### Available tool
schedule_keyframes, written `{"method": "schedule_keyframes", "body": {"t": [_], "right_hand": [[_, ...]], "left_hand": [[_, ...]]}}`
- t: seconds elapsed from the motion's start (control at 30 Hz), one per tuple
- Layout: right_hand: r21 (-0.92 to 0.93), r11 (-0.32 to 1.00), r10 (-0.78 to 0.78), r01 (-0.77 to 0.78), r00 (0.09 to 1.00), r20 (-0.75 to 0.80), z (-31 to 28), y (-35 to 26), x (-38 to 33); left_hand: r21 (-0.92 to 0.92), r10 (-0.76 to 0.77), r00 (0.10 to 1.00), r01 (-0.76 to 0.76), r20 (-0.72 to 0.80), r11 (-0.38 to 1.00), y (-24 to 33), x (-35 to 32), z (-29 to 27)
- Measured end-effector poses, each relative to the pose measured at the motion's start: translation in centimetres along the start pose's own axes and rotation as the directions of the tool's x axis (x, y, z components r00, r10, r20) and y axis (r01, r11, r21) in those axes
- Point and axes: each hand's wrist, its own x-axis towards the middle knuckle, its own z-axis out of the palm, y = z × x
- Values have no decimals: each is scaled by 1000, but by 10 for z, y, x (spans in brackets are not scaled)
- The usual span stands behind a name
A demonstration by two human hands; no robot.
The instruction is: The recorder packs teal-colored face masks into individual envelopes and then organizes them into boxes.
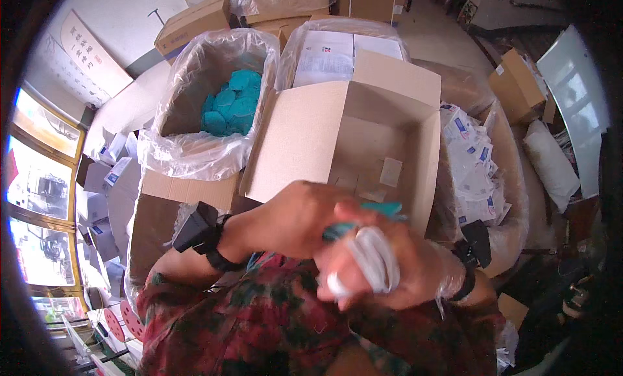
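A person looks down at their own two hands, held close to the chest above a crowd of cardboard boxes.

The largest thing is an open, empty cardboard box (363, 142) at the middle of the view, its flaps spread and its inner walls bare. Touching its left flap stands a second box lined with a clear plastic bag (195, 110); a heap of teal folded items (230, 103) lies against that bag's far right corner. Beyond the empty box sits a bag of white printed packets (341, 51). To the right, another clear bag holds a pile of small white-and-blue packets (474, 165), heaped up to its rim.

The left hand (292, 217) wears a black wrist device and closes over the near end of a teal item (363, 220). The right hand (389, 266), in a thin clear glove, is curled narrow around a white bundle (373, 256), its fingers also pressing the teal item. The hands are blurred, so the exact finger hold cannot be told.

Risks, as a judgement: both hands share one small soft piece, so it may slip and drop between the boxes rather than into the empty one. The loose glove could snag or bunch in the grip. The heaped packets on the right could slide over their bag's rim if an elbow brushes them.
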Motion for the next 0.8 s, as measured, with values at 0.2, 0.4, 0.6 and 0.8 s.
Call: {"method": "schedule_keyframes", "body": {"t": [0.2, 0.4, 0.6, 0.8], "right_hand": [[490, 854, 108, -176, 981, 164, 11, -40, -47], [766, 370, 710, -527, 691, 133, -31, -74, -108], [699, 576, 752, -424, 610, -250, -15, 12, -50], [560, 744, 589, -363, 752, -295, 3, 57, -10]], "left_hand": [[61, 141, 939, -168, 312, 984, 56, -32, -27], [330, -121, 985, 75, 121, 941, 33, -76, -75], [510, -109, 984, 166, -139, 844, 28, -29, -52], [515, -76, 986, 143, -149, 845, 26, -5, -42]]}}
